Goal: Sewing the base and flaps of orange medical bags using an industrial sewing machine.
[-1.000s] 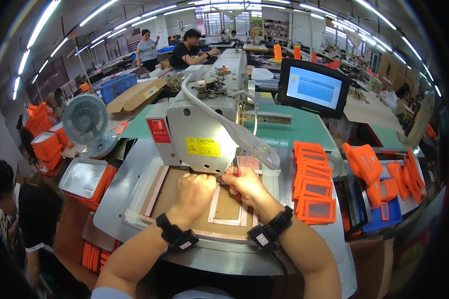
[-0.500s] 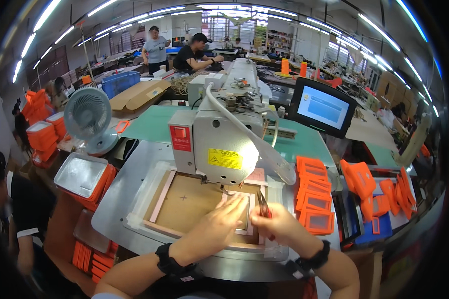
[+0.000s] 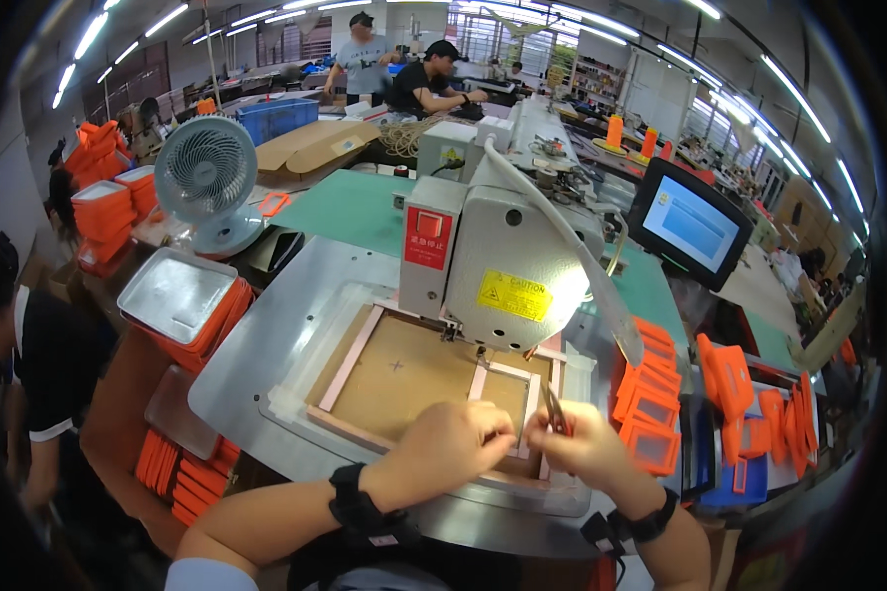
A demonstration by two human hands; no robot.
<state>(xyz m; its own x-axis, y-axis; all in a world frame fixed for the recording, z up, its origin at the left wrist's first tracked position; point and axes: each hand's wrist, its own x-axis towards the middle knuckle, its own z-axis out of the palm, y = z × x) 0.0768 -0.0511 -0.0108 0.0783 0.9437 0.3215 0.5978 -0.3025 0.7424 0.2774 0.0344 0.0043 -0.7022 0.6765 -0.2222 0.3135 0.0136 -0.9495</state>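
Over the front right of a brown board [image 3: 414, 369] edged with pale pink strips, both hands are close together. My left hand [image 3: 453, 438] has its fingers bent and pressed together; whatever they pinch, if anything, is too small to make out. In my right hand [image 3: 586, 445] is a pair of thread snips [image 3: 554, 406], dark blades pointing up, with red at the handle. A small pale inner frame [image 3: 508, 372] lies on the board just beyond my fingers. Above it stands the grey head of an industrial sewing machine [image 3: 522, 251], its needle area lit.
Orange rectangular frames [image 3: 650, 414] overlap in a stack at the right, beside more orange pieces [image 3: 729, 379]. A screen [image 3: 690, 227] stands behind them. At left are a fan [image 3: 207, 172] and a tray-topped orange stack [image 3: 177, 300]. A co-worker [image 3: 54, 364] bends at far left.
My left hand has drawn back toward me from the inner frame, its flat fingers now curled. The right hand keeps the snips. The view has shifted, moving the machine rightward in it.
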